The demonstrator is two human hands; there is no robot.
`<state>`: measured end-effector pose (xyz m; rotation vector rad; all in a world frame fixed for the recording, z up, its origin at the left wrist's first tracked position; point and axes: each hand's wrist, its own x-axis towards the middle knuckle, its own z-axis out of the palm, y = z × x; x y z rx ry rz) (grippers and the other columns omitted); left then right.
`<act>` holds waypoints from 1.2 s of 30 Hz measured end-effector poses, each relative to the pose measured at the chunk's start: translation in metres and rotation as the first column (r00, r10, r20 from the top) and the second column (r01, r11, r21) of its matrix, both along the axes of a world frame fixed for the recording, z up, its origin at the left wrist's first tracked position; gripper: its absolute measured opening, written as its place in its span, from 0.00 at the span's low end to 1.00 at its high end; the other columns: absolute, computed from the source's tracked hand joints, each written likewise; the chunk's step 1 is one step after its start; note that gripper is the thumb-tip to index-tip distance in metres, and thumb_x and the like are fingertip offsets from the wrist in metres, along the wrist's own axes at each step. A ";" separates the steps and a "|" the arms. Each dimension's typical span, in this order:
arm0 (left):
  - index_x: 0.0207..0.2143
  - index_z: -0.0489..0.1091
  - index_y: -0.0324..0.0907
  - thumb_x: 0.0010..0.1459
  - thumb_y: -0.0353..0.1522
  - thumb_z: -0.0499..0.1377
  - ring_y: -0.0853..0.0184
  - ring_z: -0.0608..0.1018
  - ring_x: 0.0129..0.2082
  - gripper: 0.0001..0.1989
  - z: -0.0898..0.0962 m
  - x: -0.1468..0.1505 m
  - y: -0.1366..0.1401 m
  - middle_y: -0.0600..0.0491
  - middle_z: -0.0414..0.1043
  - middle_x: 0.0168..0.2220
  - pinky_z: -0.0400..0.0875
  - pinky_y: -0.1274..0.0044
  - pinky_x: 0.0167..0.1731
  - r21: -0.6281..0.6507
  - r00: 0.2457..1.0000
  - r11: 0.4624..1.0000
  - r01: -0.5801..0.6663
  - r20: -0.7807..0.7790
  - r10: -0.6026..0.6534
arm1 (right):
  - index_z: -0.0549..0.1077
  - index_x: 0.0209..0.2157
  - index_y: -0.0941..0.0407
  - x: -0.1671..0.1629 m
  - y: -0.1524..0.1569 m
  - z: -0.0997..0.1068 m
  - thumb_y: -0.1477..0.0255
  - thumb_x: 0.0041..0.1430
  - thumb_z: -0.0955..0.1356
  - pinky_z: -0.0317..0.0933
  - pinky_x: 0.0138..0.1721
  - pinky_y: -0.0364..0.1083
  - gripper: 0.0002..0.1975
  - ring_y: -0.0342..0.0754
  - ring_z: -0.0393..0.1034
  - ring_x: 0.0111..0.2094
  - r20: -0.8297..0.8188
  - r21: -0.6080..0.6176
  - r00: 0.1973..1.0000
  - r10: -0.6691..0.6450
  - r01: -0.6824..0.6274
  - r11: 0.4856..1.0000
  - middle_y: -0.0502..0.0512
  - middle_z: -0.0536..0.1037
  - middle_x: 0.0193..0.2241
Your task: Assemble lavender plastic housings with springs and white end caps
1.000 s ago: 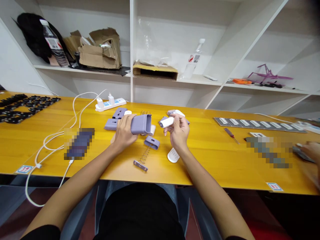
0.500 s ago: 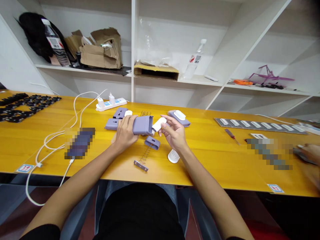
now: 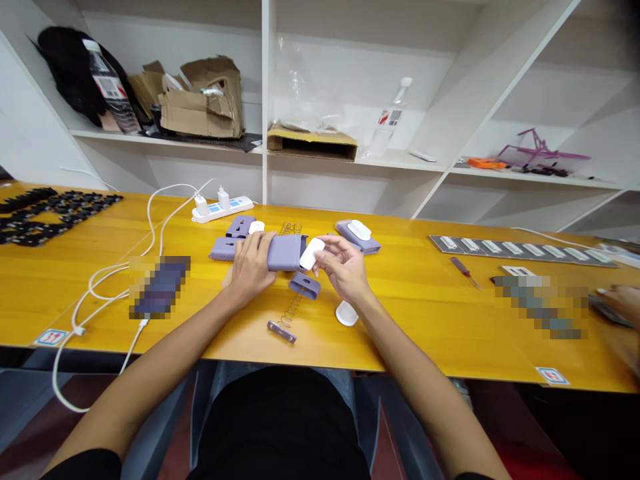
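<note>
Wrapped round a purple rectangular plastic housing, my left hand keeps it lying sideways with its open end to the right. My right hand pinches a white rounded plastic piece at that open end; how far it reaches inside I cannot tell. Below the housing lies a purple oval cap with a coil spring and a narrow purple strip. A white oval piece rests under my right wrist. Other purple housings lie beyond my left hand.
A purple housing with a white top sits behind my right hand. Left are a phone on a cable and a power strip. To the right lie a screwdriver, a row of white parts and another person's blurred hand.
My right hand has moved slightly left, bringing the white piece up against the housing's open end and turning its flat face toward me. My left hand has stayed in place.
</note>
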<state>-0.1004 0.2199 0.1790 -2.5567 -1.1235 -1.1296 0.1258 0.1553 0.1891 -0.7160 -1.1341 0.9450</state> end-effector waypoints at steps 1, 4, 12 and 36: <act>0.68 0.61 0.42 0.54 0.27 0.62 0.42 0.73 0.62 0.37 0.000 0.000 -0.001 0.36 0.71 0.62 0.65 0.57 0.58 -0.005 1.000 1.000 -0.002 -0.005 0.002 | 0.78 0.45 0.52 0.000 0.000 0.000 0.60 0.52 0.83 0.72 0.25 0.45 0.23 0.43 0.75 0.25 0.002 -0.004 1.000 0.001 -0.001 1.000 0.50 0.83 0.37; 0.68 0.62 0.42 0.53 0.27 0.62 0.42 0.73 0.62 0.38 0.000 0.001 -0.002 0.37 0.72 0.61 0.65 0.57 0.58 -0.011 1.000 1.000 -0.004 -0.018 0.004 | 0.78 0.44 0.53 -0.001 0.000 0.000 0.59 0.53 0.83 0.71 0.24 0.45 0.22 0.44 0.74 0.25 0.008 -0.002 1.000 0.007 -0.007 1.000 0.50 0.83 0.35; 0.68 0.61 0.43 0.52 0.25 0.61 0.41 0.73 0.62 0.40 -0.002 0.000 -0.001 0.37 0.71 0.62 0.66 0.56 0.57 0.001 1.000 1.000 0.013 -0.022 -0.013 | 0.79 0.42 0.53 -0.001 -0.001 0.002 0.59 0.52 0.83 0.70 0.22 0.43 0.21 0.43 0.73 0.24 -0.040 -0.029 0.998 0.038 -0.039 0.999 0.49 0.82 0.32; 0.68 0.64 0.38 0.51 0.24 0.61 0.42 0.73 0.59 0.39 0.003 0.000 -0.009 0.34 0.70 0.61 0.64 0.58 0.55 0.028 0.989 0.998 -0.064 -0.133 0.067 | 0.81 0.37 0.52 -0.004 0.000 -0.005 0.58 0.47 0.85 0.72 0.34 0.46 0.20 0.45 0.76 0.31 -0.033 -0.129 0.998 -0.051 0.046 0.991 0.51 0.85 0.34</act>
